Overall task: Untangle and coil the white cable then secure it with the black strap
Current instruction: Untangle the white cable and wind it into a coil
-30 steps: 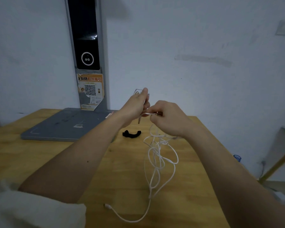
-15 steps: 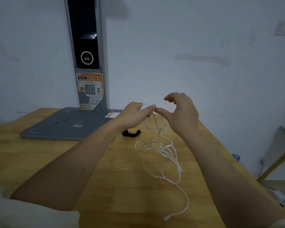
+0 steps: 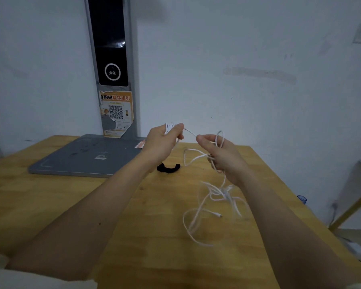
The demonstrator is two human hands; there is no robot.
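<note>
White cable [image 3: 212, 197] tangled, hanging mid-frame over wooden table [image 3: 50, 195]; left hand [image 3: 162, 142] gripping coiled turns; right hand [image 3: 221, 155] curled round loose strands; black strap [image 3: 168, 168] lying on table below left hand.

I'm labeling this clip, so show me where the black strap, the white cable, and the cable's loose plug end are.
black strap [image 3: 168, 168], head view, on the middle of its curved body.
white cable [image 3: 217, 191], head view, on the tangled bunch hanging below the right hand.
plug end [image 3: 218, 215], head view, on the connector tip.
</note>
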